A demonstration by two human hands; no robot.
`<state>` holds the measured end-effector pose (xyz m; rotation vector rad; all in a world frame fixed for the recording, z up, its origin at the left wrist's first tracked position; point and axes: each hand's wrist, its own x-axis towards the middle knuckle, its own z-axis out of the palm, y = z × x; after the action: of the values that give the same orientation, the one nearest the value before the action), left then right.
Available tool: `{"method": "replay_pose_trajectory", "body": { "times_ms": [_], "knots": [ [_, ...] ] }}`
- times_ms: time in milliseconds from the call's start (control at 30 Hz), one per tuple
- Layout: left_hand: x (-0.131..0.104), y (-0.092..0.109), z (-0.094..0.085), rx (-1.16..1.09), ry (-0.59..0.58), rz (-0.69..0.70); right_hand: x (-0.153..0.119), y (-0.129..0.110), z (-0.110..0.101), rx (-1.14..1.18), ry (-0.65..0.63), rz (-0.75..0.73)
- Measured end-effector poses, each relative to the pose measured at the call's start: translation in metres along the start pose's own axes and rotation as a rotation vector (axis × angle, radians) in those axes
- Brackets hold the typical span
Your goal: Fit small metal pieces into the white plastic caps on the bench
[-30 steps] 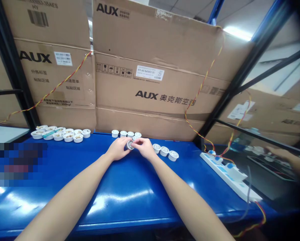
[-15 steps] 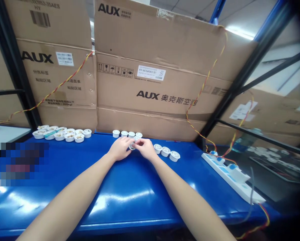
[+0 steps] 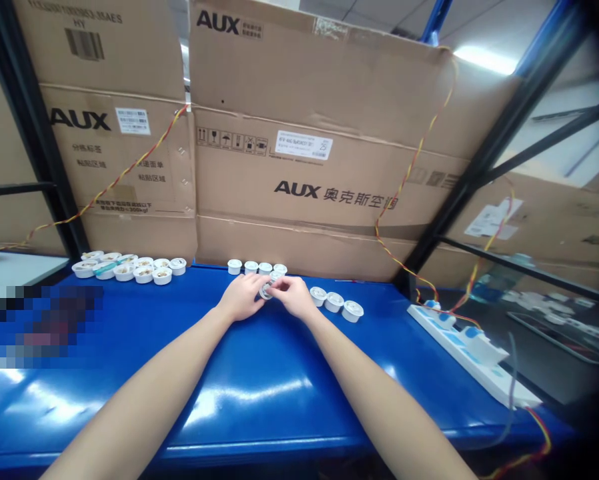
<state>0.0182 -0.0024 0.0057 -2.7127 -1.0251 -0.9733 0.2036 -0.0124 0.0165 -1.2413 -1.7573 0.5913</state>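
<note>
Near the back of the blue table, both hands meet at a small round white cup, partly covered by fingers. My left hand is closed around its left side. From the right, my right hand pinches at the cup's top edge with thumb and fingers. Just behind the hands stands a row of several small white cups, one of them close to my right fingertips. To the right of my right hand, three more lidded white cups sit in a slanting line. What is inside the held cup cannot be made out.
At the back left, several white cups with brownish contents stand grouped, a teal strip among them. A white power strip with plugs lies along the right edge. Cardboard sheets wall off the back; a twisted red-yellow wire hangs there.
The whole view has shifted slightly. Both hands stay at the same cup, whose top is now turned a little more toward me; the other cups stand as before.
</note>
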Motion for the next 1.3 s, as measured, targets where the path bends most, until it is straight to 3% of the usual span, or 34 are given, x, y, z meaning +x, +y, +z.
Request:
{"method": "replay_pose_trajectory", "body": {
  "times_ms": [433, 633, 900, 1067, 1300],
  "knots": [
    [0.000, 0.001, -0.002, -0.013, -0.004, 0.026, -0.001, 0.000, 0.000, 0.030, -0.035, 0.010],
    [-0.002, -0.001, 0.002, -0.058, 0.074, 0.025, -0.001, 0.001, 0.001, 0.047, -0.014, -0.028],
    [-0.001, 0.000, 0.002, -0.120, 0.164, 0.042, 0.003, 0.006, 0.005, 0.238, 0.021, 0.027],
    [-0.001, 0.001, 0.002, -0.170, 0.169, 0.065, 0.003, 0.007, 0.007, 0.301, -0.073, 0.075],
    [-0.002, -0.005, 0.007, -0.265, 0.189, 0.023, 0.005, 0.009, 0.004, 0.288, -0.046, 0.085]
  ]
}}
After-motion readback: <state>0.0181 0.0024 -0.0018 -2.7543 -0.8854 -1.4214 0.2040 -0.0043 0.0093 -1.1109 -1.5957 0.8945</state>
